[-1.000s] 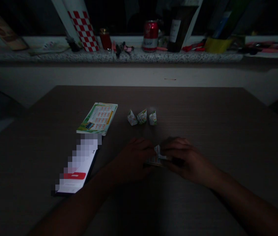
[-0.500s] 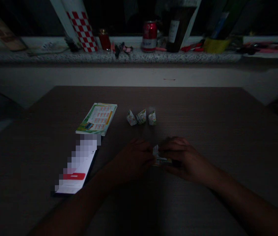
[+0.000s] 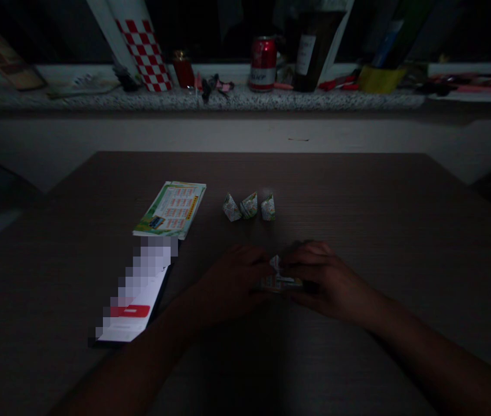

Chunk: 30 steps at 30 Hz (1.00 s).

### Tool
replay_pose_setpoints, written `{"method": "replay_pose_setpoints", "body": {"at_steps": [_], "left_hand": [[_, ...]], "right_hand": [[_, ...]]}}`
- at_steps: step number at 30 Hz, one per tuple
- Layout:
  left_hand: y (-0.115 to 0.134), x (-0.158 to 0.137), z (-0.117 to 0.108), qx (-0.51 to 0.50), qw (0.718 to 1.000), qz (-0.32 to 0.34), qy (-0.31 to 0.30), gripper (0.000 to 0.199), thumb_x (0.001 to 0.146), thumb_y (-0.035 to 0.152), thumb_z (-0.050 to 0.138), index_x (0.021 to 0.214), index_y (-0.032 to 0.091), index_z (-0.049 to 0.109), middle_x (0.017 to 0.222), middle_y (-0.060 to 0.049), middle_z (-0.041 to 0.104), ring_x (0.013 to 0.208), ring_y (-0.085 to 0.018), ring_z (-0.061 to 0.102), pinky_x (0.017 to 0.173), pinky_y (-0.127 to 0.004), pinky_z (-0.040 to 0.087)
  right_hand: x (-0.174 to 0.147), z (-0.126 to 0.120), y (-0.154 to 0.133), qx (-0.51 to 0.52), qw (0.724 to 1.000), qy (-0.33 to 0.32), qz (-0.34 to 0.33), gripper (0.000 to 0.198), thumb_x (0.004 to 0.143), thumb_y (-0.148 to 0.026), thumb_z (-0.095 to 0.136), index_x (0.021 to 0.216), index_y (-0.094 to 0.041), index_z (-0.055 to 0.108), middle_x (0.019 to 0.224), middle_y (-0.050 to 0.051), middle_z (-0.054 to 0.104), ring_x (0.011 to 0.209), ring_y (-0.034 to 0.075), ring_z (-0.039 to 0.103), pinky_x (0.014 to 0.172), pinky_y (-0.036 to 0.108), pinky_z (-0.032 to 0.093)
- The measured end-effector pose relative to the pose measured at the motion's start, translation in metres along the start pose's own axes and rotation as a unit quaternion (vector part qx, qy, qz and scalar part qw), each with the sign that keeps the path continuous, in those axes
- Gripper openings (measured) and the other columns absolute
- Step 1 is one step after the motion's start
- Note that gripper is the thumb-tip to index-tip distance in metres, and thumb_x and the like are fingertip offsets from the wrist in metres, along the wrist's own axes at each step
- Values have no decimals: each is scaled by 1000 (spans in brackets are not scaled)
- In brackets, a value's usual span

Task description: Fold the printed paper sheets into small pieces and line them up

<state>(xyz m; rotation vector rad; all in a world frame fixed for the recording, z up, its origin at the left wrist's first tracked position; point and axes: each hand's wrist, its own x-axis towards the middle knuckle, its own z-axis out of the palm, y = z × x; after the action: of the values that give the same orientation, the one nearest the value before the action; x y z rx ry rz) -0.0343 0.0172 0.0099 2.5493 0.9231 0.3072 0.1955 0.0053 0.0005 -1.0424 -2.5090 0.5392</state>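
Note:
Between my two hands is a small piece of printed paper (image 3: 274,282), partly folded, with a pointed top and a flat lower edge. My left hand (image 3: 240,276) holds its left side, fingers closed against it. On the other side, my right hand (image 3: 321,278) grips the paper with its thumb below and fingers above. Both hands hide parts of the paper. Beyond them, three folded paper pieces stand in a row: a left one (image 3: 231,208), a middle one (image 3: 249,205) and a right one (image 3: 268,208).
Left of the hands lie a stack of printed calendar cards (image 3: 176,208) and a lit phone (image 3: 135,318), partly pixelated. Behind the table (image 3: 358,190), a granite sill (image 3: 236,103) bears a red can (image 3: 264,63), a dark bottle (image 3: 314,55) and a checkered tube (image 3: 146,55). The room is dim.
My left fingers have shifted slightly on the paper, and more of its printed lower left part shows. My right hand stays nearly still.

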Motion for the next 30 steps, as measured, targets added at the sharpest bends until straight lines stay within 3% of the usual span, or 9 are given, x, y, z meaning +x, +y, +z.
{"method": "replay_pose_setpoints", "body": {"at_steps": [10, 24, 30], "left_hand": [[-1, 3, 2, 9, 1000, 6, -12, 17, 91, 29, 56, 103, 20, 63, 104, -4, 60, 99, -20, 54, 91, -35, 40], [1, 4, -1, 57, 998, 10, -18, 19, 95, 25, 47, 93, 19, 65, 98, -4, 62, 93, -19, 55, 88, -36, 41], [0, 2, -2, 29, 999, 13, -12, 18, 88, 30, 59, 102, 20, 63, 105, -4, 61, 99, -20, 54, 91, -36, 40]], "right_hand": [[-1, 3, 3, 9, 1000, 10, -15, 28, 80, -27, 71, 107, -25, 65, 110, 3, 67, 105, 23, 57, 94, 40, 37], [1, 2, 1, -1, 1000, 11, -13, 15, 85, -19, 63, 98, -24, 69, 104, 2, 68, 99, 21, 58, 92, 40, 37], [2, 3, 2, -4, 1000, 20, -22, 11, 86, -18, 60, 93, -22, 68, 102, 3, 68, 97, 21, 58, 91, 40, 37]]}}
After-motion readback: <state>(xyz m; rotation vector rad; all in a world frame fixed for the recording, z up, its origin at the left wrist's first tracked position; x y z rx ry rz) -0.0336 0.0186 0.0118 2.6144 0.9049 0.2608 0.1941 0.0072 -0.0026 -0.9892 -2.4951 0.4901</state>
